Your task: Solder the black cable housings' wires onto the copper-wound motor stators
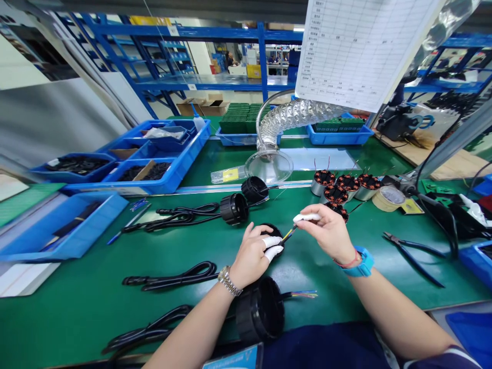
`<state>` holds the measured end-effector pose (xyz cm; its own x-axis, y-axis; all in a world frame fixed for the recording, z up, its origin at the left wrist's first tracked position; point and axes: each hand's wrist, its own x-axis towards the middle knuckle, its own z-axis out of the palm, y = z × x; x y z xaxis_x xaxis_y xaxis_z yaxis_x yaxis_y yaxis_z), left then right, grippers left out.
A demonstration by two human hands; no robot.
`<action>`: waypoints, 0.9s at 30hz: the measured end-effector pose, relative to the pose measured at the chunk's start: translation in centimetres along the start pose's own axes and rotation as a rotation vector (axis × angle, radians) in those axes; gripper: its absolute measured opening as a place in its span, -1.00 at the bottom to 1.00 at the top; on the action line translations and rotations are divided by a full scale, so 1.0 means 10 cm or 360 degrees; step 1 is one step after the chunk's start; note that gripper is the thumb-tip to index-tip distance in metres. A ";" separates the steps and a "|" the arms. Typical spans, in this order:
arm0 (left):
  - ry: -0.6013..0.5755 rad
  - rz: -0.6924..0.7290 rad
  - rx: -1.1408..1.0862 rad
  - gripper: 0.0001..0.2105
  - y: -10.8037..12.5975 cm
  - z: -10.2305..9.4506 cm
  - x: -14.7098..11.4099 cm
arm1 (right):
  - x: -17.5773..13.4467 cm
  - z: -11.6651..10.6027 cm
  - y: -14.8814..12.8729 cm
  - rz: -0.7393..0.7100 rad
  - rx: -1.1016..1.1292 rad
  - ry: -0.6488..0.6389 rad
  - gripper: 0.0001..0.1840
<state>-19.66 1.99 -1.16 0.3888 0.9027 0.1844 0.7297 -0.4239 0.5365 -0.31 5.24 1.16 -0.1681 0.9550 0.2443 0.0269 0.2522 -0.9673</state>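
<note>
Over the green bench my left hand (pixel 253 253), with white finger covers, is closed around a round black plastic housing (pixel 269 230). Colored wires (pixel 287 236), a yellow one among them, come out of its open side. The wire ends are pinched in the covered fingertips of my right hand (pixel 323 225). A black cable (pixel 180 281) runs from behind my left hand to the left. Closer to me lies another black housing (pixel 257 310) with its bare wires (pixel 303 294) sticking out to the right. Two more cabled housings (pixel 233 208) rest farther back.
Several copper-wound stators (pixel 335 195) stand behind my right hand. Black-handled cutters (pixel 415 248) lie to the right. A fume hood (pixel 269 166) hangs from a foil duct (pixel 300 118). Blue bins (pixel 184 161) with black parts fill the left. A paper sheet (pixel 346 51) hangs above.
</note>
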 end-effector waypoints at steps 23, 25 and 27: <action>0.0147 0.0046 0.0126 -0.90 0.06 0.04 0.02 | 0.04 0.05 -0.10 0.0015 -0.0557 -0.0374 -0.87; 0.0160 0.0056 0.0161 -0.92 0.07 0.04 0.02 | 0.04 0.09 -0.09 0.0003 -0.0695 -0.0477 -0.89; 0.0175 0.0065 0.0205 -0.93 0.07 0.06 0.02 | 0.04 0.12 -0.06 -0.0027 -0.0830 -0.0540 -0.89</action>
<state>-18.78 1.83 -1.22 0.3611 0.8841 0.2965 0.7834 -0.4601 0.4179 -1.59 5.29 1.80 -0.4740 0.8691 0.1413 0.4849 0.3916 -0.7820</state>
